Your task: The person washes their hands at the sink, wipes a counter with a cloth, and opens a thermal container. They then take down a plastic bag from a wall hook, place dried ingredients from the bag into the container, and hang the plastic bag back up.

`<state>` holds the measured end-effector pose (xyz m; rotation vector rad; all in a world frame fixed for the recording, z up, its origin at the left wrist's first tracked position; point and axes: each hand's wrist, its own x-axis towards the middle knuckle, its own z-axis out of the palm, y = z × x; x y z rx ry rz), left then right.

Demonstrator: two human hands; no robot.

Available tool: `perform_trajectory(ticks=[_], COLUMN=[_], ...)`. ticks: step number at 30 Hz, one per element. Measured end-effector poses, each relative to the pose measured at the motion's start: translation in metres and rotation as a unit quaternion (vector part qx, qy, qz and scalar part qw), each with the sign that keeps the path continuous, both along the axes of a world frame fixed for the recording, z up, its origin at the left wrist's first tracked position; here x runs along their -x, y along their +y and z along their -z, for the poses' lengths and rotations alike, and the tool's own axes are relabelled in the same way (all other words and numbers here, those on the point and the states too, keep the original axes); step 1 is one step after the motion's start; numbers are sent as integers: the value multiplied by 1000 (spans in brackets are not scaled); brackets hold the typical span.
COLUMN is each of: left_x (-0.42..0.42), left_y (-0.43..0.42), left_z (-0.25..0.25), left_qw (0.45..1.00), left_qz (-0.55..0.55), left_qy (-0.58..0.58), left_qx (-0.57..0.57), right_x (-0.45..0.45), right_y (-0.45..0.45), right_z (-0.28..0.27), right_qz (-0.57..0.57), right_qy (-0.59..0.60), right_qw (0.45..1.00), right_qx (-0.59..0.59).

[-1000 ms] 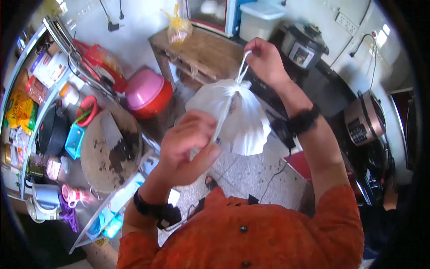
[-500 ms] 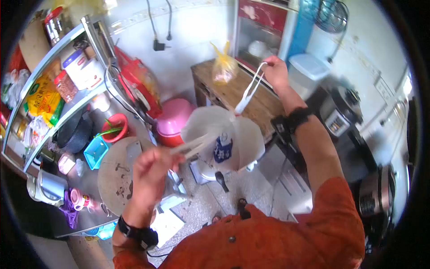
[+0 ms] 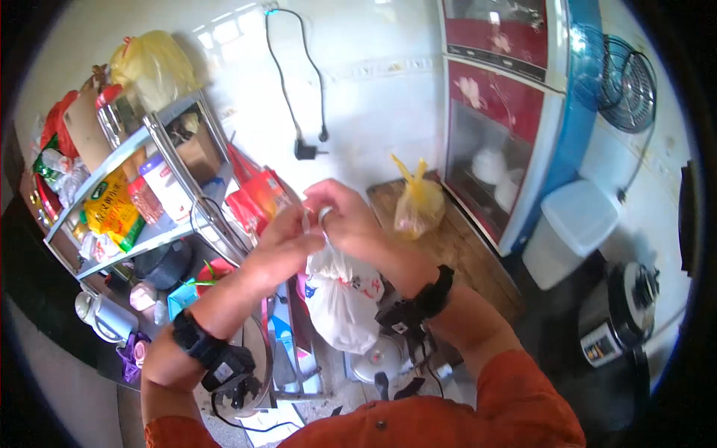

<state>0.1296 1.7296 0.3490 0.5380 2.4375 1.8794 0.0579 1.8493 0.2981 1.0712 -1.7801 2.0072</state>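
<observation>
A white plastic carrier bag (image 3: 343, 317) with blue and red print hangs below both hands, bulging at the bottom and bunched at the top. My left hand (image 3: 282, 243) pinches the twisted upper end of the bag from the left. Close against it, my right hand (image 3: 351, 224) has its fingers curled round the same gathered handles, with a ring visible on one finger. The bag's contents are hidden. Beneath the bag is a round metal plate of what looks like a scale (image 3: 376, 360).
To the left stands a shelf rack (image 3: 175, 230) loaded with jars and packets. A wooden table (image 3: 467, 257) carries a yellow knotted bag (image 3: 418, 209) beside a red-fronted cabinet (image 3: 493, 97). At right are a white lidded bin (image 3: 571, 228) and an electric cooker (image 3: 616, 313).
My hands, apart with one handle each, have come together higher up. The bag's wide mouth is now gathered shut, and the bag has risen. My view has tilted upward.
</observation>
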Motion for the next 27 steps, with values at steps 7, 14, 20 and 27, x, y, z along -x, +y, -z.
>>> perform_trajectory(ticks=[7, 14, 20, 27], left_x=[72, 128, 116, 163], left_y=[-13, -40, -10, -9], left_z=[3, 55, 50, 50], left_qw=[986, 996, 985, 994], left_qz=[-71, -11, 151, -6], left_qy=[-63, -83, 46, -19], left_qx=[136, -13, 75, -108], right_x=[46, 66, 95, 71], right_y=[19, 20, 27, 16], right_z=[10, 32, 21, 9], right_qz=[-131, -197, -37, 4], right_qy=[-168, -278, -241, -187], right_qw=[969, 940, 966, 980], right_qx=[-121, -39, -92, -61])
